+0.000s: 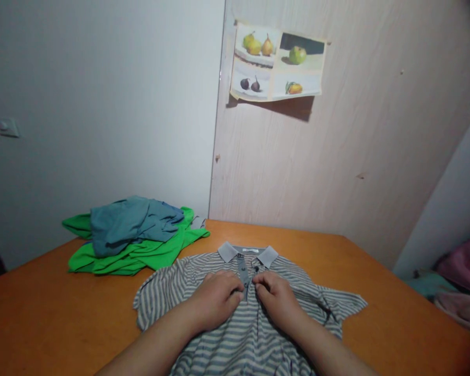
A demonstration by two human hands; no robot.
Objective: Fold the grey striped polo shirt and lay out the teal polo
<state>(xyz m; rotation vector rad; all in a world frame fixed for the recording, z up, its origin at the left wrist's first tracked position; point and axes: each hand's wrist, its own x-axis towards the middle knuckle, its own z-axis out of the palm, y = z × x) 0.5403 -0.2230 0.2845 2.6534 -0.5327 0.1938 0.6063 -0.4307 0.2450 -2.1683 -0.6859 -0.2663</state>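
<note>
The placket (244,272) could be skewed if tugged unevenly by the left hand (218,300) or right hand (279,301) (whether it is pinched cannot be told).

Single head-worn cam, wearer's own viewpoint, above the near side of the orange table (360,277). Faces forward and down, over the tabletop to the pale wall (102,104) and wood-grain panel (297,177) behind. Wide view. Left hand (219,298) and right hand (278,298) near the lens, lower centre; wall farther off.
</note>
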